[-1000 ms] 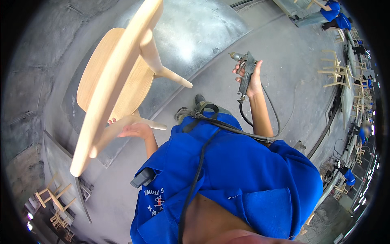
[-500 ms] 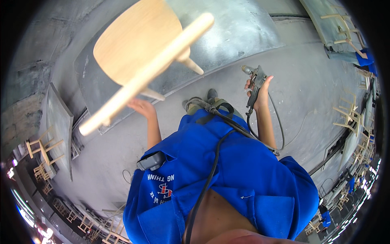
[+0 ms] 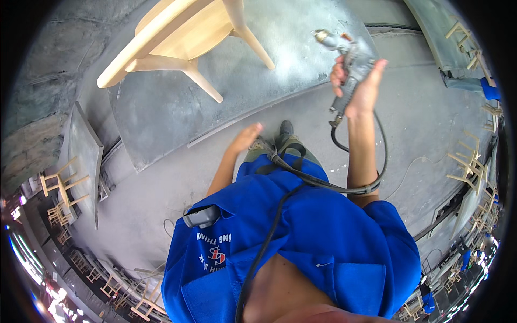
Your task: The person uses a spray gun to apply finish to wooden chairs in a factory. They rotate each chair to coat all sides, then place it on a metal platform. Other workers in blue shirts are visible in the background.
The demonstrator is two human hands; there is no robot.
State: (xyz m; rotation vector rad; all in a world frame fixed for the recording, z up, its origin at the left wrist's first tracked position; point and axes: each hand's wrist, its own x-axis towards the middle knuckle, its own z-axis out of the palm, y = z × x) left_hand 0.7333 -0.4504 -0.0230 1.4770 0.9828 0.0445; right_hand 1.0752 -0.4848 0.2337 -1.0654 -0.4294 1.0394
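Head: R grip (image 3: 364, 96) clutching spray gun (image 3: 356, 60), nozzle (image 3: 323, 36) up-L, long axis diag; L grip (image 3: 246, 138) empty.

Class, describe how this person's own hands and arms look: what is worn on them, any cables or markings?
The left hand and right hand are gloveless, and the visible forearms are bare. A plain blue sleeve covers the upper right arm; the left sleeve's end is hidden. A dark hose crosses the right forearm. No markings show on either arm.
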